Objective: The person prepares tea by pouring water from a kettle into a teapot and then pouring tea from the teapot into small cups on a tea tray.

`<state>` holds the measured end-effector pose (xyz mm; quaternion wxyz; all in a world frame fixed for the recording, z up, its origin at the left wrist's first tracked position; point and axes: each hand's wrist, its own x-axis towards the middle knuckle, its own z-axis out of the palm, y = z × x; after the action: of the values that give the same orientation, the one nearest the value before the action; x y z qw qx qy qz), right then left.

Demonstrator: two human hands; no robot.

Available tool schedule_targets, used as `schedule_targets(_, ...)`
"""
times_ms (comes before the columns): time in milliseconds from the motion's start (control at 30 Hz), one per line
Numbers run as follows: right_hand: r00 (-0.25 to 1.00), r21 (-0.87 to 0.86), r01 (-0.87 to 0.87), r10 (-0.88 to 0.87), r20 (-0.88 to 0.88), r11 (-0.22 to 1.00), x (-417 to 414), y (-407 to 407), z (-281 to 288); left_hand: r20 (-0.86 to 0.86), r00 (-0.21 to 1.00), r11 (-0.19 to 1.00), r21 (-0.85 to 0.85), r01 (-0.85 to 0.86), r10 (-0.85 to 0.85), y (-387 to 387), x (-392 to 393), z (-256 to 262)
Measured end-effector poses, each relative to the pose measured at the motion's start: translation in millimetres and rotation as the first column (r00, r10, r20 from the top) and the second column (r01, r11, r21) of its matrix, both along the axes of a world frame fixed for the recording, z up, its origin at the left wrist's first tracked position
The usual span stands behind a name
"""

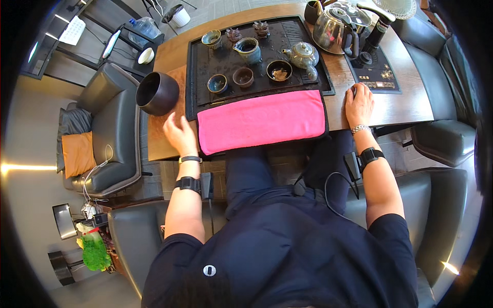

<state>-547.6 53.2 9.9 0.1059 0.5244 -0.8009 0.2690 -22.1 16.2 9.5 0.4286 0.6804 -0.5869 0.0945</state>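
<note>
My left hand [179, 133] rests at the table's front edge, fingers apart and holding nothing, just below a dark round bowl [163, 94]. A folded pink towel [262, 121] lies between my hands along the front of a black tea tray [227, 98]. On the tray are a glazed teapot [304, 54], a blue-grey pouring pitcher [251, 54], a blue cup [217, 84], a brown cup [243, 77], a dark cup with a leaf-like pattern inside [279, 71] and a strainer-like bowl [212, 39]. My right hand [359, 102] lies on the table right of the tray; whether something is under its fingers cannot be told.
An electric hob panel [379, 79] is at the right, with a steel and glass kettle [333, 32] behind my right hand. Two small figurines [261, 29] stand at the tray's back. Grey leather armchairs [115, 127] flank the table; a white bowl [146, 56] is on a side stand.
</note>
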Motion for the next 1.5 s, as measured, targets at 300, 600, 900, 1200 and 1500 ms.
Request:
schedule_targets(300,1.0,0.011,-0.003,0.003,0.005,1.0,-4.9,-1.3,-4.3,0.225,0.936,0.942,0.137,-0.306,0.272,-2.6,39.3,-14.7)
schedule_targets(600,0.958,-0.222,-0.27,0.285,0.04,0.937,23.4,-43.4,24.8,0.344,0.894,0.916,0.175,-0.362,0.288,-1.3,33.4,-3.7)
schedule_targets(900,0.858,-0.145,-0.491,0.506,0.093,0.859,68.2,-135.3,64.5,0.318,0.899,0.909,0.188,-0.371,0.302,0.4,31.8,-4.2)
schedule_targets(1200,0.88,0.01,-0.469,0.469,-0.071,0.883,71.8,-149.4,79.5,0.282,0.913,0.912,0.2,-0.358,0.296,-1.1,31.7,-5.5)
schedule_targets(1500,0.649,0.015,-0.736,0.698,0.302,0.677,162.0,-49.8,81.8,0.295,0.906,0.906,0.205,-0.371,0.304,-0.1,34.6,-5.3)
